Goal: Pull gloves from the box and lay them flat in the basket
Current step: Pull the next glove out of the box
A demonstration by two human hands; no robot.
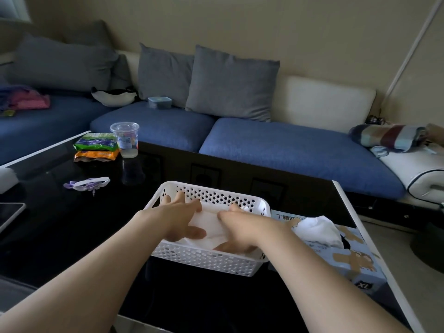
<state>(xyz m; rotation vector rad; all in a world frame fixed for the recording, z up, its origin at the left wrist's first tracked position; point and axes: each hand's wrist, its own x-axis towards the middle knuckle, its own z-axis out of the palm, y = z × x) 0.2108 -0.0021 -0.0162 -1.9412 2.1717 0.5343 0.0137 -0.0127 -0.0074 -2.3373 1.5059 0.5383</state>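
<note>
Gloves (211, 228), white and thin, lie as a flat layer in the bottom of the white perforated basket (206, 261), which stands on the black glass table (60, 227) directly in front of us. We see both bare forearms reach into the basket from the near side. The left hand (179, 218) rests palm down on the left part of the gloves, its fingers straight and spread toward the far wall and its thumb stretched out to the right. The right hand (240, 225) lies on the right part of the layer with its thumb low near the front wall. Its fingers bend down onto the material, and we cannot tell whether they pinch it or only press it. The two hands are close together but apart. Just to the right of the basket, touching it or nearly so, sits the light blue glove box (358, 260), with another white glove (317, 228) bunched up out of its top opening. Farther back on the table we see a clear plastic cup (125, 140) with a lid beside two snack packets (96, 147), and behind the table a blue sofa (288, 150) with grey cushions (230, 82).
</note>
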